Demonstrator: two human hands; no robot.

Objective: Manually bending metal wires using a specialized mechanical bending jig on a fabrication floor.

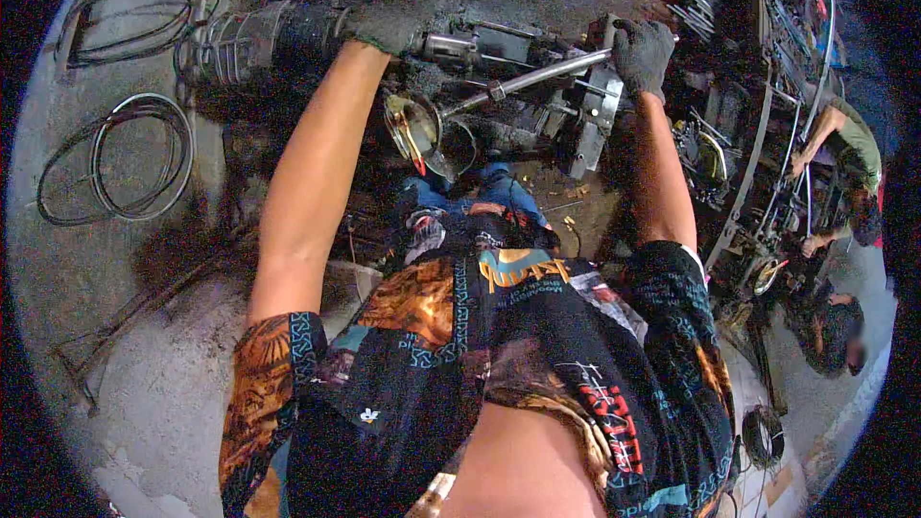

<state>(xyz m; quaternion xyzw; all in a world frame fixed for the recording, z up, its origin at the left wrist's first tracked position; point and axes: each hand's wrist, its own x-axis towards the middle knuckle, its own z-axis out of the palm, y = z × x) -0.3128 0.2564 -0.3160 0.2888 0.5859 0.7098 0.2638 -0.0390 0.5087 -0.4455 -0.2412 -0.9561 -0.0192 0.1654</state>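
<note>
My right hand [643,56], in a dark work glove, is closed round a long steel bar [547,75] near its far right end. The bar slopes down to the left, with a collar partway along it. Beside that hand stands a metal block [597,115] with holes and studs. My left hand [389,29], also gloved, is at the machine's dark cylindrical part [307,31]; its fingers blur into the dark background, so their grip is unclear. Nearer to me, a round metal dish [391,115] holds a thin yellow tool [411,139] with a red tip.
Coils of wire [144,155] lie on the floor at the left. At the right, a long bench [753,182] carries metal rods and parts, and a co-worker's arm [820,139] reaches over it. Another person [830,331] is lower right. A black coil [764,436] lies below.
</note>
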